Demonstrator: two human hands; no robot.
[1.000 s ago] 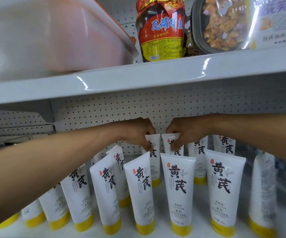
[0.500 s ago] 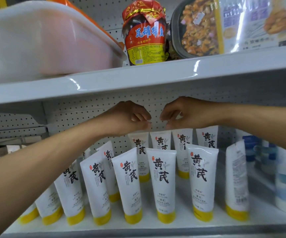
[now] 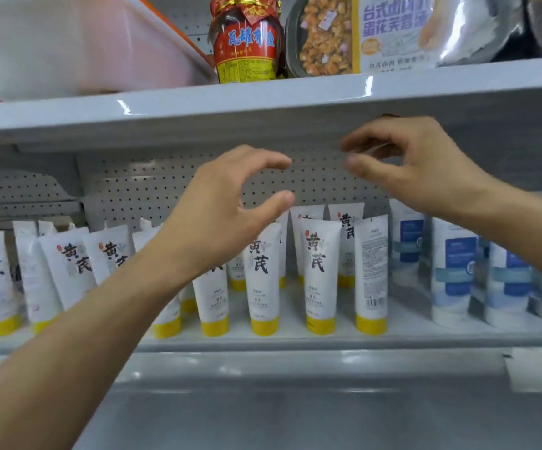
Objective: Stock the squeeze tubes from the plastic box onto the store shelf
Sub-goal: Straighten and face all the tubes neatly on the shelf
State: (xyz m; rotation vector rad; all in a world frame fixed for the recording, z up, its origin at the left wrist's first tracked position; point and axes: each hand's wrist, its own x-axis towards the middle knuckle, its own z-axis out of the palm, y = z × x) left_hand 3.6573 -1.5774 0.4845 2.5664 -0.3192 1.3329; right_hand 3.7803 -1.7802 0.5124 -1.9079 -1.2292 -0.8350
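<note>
Head view: left hand [image 3: 217, 219], right hand [image 3: 425, 170] released tubes [image 3: 320, 271].

The white squeeze tubes with yellow caps [image 3: 320, 274] stand cap-down in rows on the lower grey metal shelf [image 3: 295, 344], at left and centre. White-and-blue tubes [image 3: 454, 271] stand to their right. On the upper grey metal shelf [image 3: 263, 102], the translucent plastic box [image 3: 84, 50] sits left, a red-labelled jar [image 3: 246, 43] beside it, and a boxed meal tray [image 3: 360, 34] further right. The left hand [image 3: 220, 216] and right hand [image 3: 419, 164] hover apart before the perforated back panel [image 3: 152, 190].
</note>
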